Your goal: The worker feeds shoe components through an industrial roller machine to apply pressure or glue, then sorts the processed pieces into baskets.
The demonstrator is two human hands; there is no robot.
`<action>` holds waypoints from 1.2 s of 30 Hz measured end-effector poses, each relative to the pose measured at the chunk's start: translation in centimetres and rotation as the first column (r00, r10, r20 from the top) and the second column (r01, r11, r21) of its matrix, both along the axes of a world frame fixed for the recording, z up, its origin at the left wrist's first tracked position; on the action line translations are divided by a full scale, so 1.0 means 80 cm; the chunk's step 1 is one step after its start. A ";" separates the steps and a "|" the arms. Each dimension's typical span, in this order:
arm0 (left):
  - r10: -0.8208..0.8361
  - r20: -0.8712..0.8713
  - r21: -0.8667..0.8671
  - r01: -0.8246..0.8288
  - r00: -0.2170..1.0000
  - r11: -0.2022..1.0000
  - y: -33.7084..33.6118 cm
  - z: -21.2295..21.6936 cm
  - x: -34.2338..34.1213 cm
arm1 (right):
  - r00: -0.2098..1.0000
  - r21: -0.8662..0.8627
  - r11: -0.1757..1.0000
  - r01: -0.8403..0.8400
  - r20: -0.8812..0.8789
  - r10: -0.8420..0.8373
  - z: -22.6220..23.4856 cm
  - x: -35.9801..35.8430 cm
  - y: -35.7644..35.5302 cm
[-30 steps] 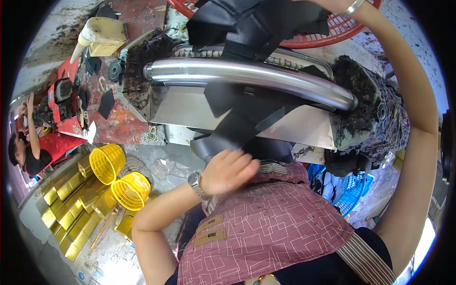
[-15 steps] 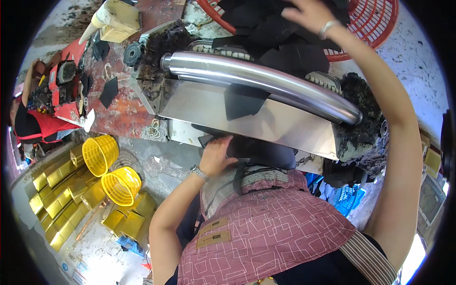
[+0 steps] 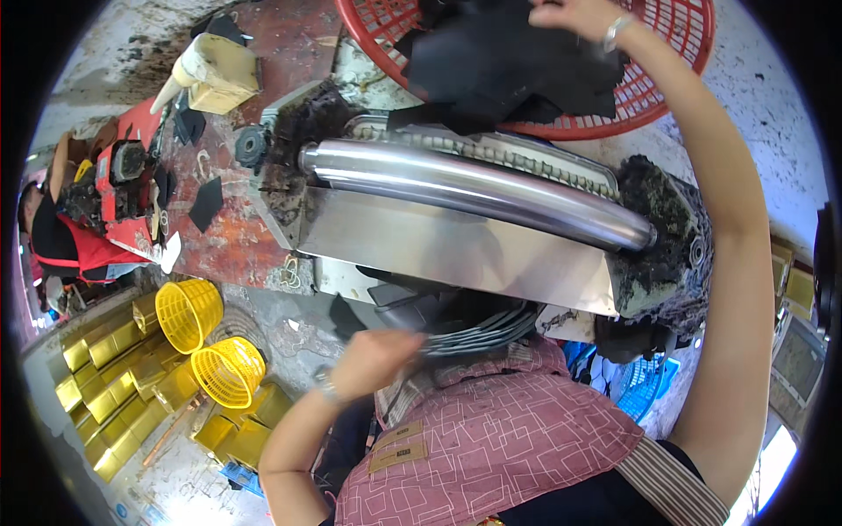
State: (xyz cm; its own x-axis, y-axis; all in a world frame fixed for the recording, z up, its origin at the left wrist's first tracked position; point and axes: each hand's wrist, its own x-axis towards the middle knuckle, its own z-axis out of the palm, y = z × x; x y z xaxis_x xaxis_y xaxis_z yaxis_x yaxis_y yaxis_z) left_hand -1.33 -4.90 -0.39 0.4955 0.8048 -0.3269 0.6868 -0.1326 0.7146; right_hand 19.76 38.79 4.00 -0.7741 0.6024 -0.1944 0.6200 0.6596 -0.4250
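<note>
The left grip (image 3: 382,358), blurred, is beside curved, layered thin black sheets (image 3: 487,337); I cannot tell whether it holds any. The right grip (image 3: 561,17), likewise unclear, is over flat black pieces (image 3: 500,66) heaped in a round red plastic basket (image 3: 574,131).

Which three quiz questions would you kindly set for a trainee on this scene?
1. What colour is the basket nearest the right hand? A) yellow B) red C) blue
2. True or false: in the picture, the shiny metal roller lies between that basket and the person's apron.
3. Fill in: the hand nearest the stack of dark pieces by the apron is the ____.

Key: 1. B; 2. True; 3. left hand
</note>
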 end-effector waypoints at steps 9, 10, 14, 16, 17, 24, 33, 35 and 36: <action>0.479 0.151 -0.499 -0.351 0.865 0.792 0.049 0.039 0.007 | 0.986 0.518 0.844 0.137 0.015 -0.169 -0.044 0.020 0.024; 0.493 0.130 -0.495 -0.375 0.860 0.784 0.055 0.024 0.017 | 0.997 0.510 0.858 0.055 -0.076 -0.019 -0.044 0.013 0.002; 0.661 -0.068 -0.684 -0.517 0.747 0.515 0.069 -0.003 0.035 | 0.948 -0.282 0.915 -0.290 -0.215 0.234 -0.062 -0.015 -0.109; 0.635 -0.104 -0.683 -0.519 0.766 0.514 0.071 0.003 0.033 | 0.941 -0.385 0.858 -0.339 -0.129 0.314 -0.076 -0.015 -0.147; 0.605 -0.192 -0.688 -0.546 0.773 0.479 0.071 0.007 0.030 | 0.965 -0.440 0.865 -0.243 -0.017 0.263 -0.084 -0.019 -0.157; 0.453 0.186 -0.575 -0.277 0.872 0.770 0.034 0.042 0.023 | 0.965 -0.487 0.852 -0.195 0.060 0.255 -0.083 -0.011 -0.158; 0.338 0.068 -0.537 -0.251 0.939 0.805 0.036 0.033 0.025 | 0.966 -0.613 0.778 -0.140 0.088 0.243 -0.074 0.001 -0.121; 0.361 0.149 -0.454 -0.261 0.921 0.852 0.032 0.032 0.026 | 0.974 -0.750 0.655 -0.092 0.068 0.215 -0.081 -0.003 -0.120; 0.388 0.148 -0.490 -0.273 0.910 0.828 0.030 0.031 0.026 | 0.972 -0.841 0.541 0.014 0.138 0.189 -0.082 -0.004 -0.119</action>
State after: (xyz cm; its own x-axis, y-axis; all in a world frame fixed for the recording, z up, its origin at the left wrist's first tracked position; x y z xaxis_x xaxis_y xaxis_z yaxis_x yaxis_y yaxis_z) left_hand 0.73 -2.53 2.12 0.3332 0.7257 -0.6019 0.4373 0.4466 0.7805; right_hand 19.43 29.25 -2.53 -0.6989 0.0202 -0.7149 0.7111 0.1258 -0.6917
